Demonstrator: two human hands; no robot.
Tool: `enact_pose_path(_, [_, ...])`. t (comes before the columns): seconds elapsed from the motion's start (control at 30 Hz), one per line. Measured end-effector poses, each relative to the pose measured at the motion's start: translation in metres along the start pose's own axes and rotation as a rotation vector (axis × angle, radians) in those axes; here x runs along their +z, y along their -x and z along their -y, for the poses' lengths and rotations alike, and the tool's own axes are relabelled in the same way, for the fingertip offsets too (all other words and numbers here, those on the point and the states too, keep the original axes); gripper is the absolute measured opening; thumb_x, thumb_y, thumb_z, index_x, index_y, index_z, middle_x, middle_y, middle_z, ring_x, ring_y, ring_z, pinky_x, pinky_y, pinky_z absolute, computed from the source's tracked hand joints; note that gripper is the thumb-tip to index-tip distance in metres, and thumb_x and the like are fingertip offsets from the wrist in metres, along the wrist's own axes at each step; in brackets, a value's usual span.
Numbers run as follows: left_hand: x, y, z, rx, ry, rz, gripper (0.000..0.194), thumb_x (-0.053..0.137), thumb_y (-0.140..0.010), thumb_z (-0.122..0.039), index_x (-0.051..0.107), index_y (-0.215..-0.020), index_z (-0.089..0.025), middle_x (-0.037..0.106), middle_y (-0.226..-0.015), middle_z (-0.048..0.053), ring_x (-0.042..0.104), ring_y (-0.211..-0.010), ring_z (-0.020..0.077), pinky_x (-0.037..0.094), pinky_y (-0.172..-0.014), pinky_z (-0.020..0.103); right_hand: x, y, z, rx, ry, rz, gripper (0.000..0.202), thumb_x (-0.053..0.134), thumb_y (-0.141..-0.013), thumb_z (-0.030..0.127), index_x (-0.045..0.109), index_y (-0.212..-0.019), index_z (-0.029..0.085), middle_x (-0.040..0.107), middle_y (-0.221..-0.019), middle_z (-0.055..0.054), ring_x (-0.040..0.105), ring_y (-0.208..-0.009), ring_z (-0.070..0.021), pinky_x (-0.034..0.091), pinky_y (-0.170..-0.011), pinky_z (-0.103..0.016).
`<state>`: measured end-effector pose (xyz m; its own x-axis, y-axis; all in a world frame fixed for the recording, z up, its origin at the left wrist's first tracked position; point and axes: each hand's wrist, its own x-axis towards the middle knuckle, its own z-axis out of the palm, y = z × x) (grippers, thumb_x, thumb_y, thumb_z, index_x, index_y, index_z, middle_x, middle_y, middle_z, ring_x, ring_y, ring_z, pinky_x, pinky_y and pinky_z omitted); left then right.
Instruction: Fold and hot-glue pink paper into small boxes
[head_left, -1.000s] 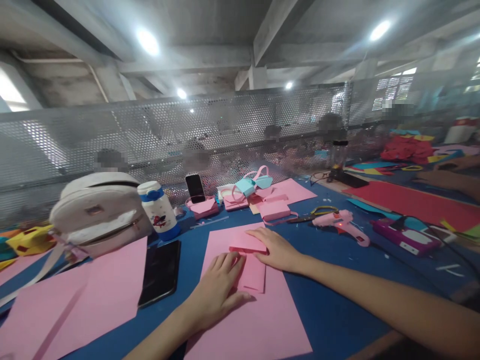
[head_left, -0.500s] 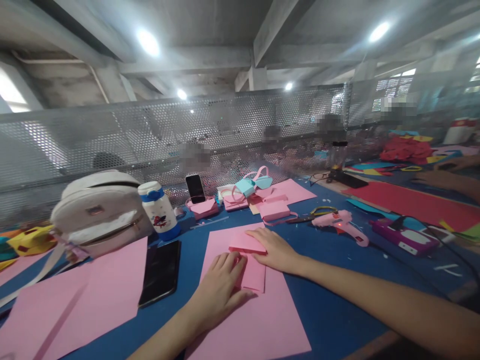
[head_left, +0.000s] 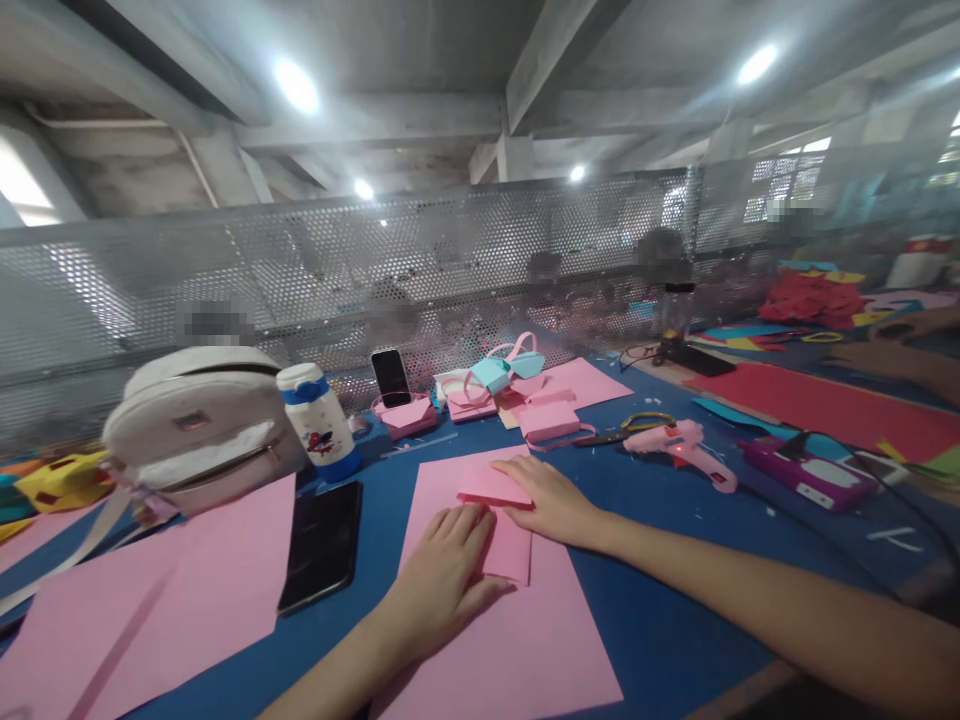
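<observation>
A folded piece of pink paper (head_left: 506,548) lies on a larger pink sheet (head_left: 540,650) in the middle of the blue table. My left hand (head_left: 446,575) rests on the left side of the folded piece, its fingers spread and flat, the thumb along the lower edge. On the upper right part lies my right hand (head_left: 544,498), fingers extended over the raised flap (head_left: 491,484) and thumb at its right end. Both palms face down, and the paper under them is partly hidden.
Left are a black phone (head_left: 321,545), a bottle (head_left: 319,425), a backpack (head_left: 195,420) and pink sheets (head_left: 202,590). Small paper bags (head_left: 551,420) stand behind. A glue gun (head_left: 682,450), scissors (head_left: 607,437) and a purple box (head_left: 806,470) lie right. Another person's hand (head_left: 900,350) is far right.
</observation>
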<state>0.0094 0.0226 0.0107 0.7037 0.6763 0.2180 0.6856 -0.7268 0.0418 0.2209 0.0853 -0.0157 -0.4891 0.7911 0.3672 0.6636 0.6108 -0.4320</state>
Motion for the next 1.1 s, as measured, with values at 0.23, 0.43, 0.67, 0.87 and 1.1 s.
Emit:
enact_pose_path(0.23, [-0.0010, 0.0001, -0.0029, -0.024, 0.004, -0.004, 0.059, 0.045, -0.094, -0.060, 0.053, -0.131, -0.014, 0.060, -0.130, 0.018, 0.057, -0.114, 0.0331, 0.044, -0.099, 0.051, -0.0037, 0.0005, 0.0032, -0.003, -0.001, 0.008, 0.058, 0.063, -0.084, 0.020, 0.048, -0.139, 0.017, 0.057, -0.135, -0.012, 0.051, -0.123, -0.0275, 0.040, -0.105, -0.042])
enact_pose_path(0.43, [0.0039, 0.0001, -0.0013, -0.055, 0.040, 0.001, 0.064, 0.046, -0.094, -0.058, 0.045, -0.138, -0.012, 0.058, -0.132, 0.019, 0.054, -0.118, 0.0343, 0.042, -0.102, 0.053, -0.0049, 0.0005, 0.0048, -0.002, -0.001, 0.011, 0.059, 0.063, -0.083, 0.019, 0.048, -0.139, 0.016, 0.057, -0.135, -0.012, 0.051, -0.124, -0.0280, 0.040, -0.106, -0.043])
enact_pose_path(0.67, [0.0027, -0.0020, 0.0000, -0.049, 0.062, 0.024, 0.064, 0.047, -0.093, -0.061, 0.048, -0.136, -0.014, 0.055, -0.132, 0.018, 0.052, -0.116, 0.0327, 0.042, -0.100, 0.051, -0.0045, 0.0006, 0.0055, -0.006, -0.001, 0.004, 0.059, 0.062, -0.081, 0.017, 0.049, -0.139, 0.016, 0.058, -0.133, -0.012, 0.052, -0.122, -0.0278, 0.040, -0.105, -0.042])
enact_pose_path(0.87, [-0.0035, -0.0039, -0.0014, -0.028, 0.066, 0.017, 0.057, 0.052, -0.091, -0.060, 0.053, -0.127, -0.016, 0.058, -0.125, 0.015, 0.053, -0.109, 0.0312, 0.044, -0.097, 0.049, -0.0042, 0.0009, 0.0066, -0.001, 0.001, 0.001, 0.058, 0.063, -0.082, 0.018, 0.049, -0.139, 0.018, 0.058, -0.133, -0.011, 0.051, -0.123, -0.0280, 0.040, -0.105, -0.043])
enact_pose_path(1.1, [-0.0019, -0.0012, -0.0012, -0.023, 0.054, -0.013, 0.059, 0.050, -0.090, -0.064, 0.055, -0.126, -0.017, 0.060, -0.126, 0.015, 0.055, -0.111, 0.0325, 0.045, -0.096, 0.049, -0.0024, 0.0011, 0.0054, -0.003, 0.012, 0.003, 0.059, 0.063, -0.083, 0.020, 0.049, -0.139, 0.018, 0.056, -0.137, -0.012, 0.051, -0.125, -0.0281, 0.040, -0.106, -0.044])
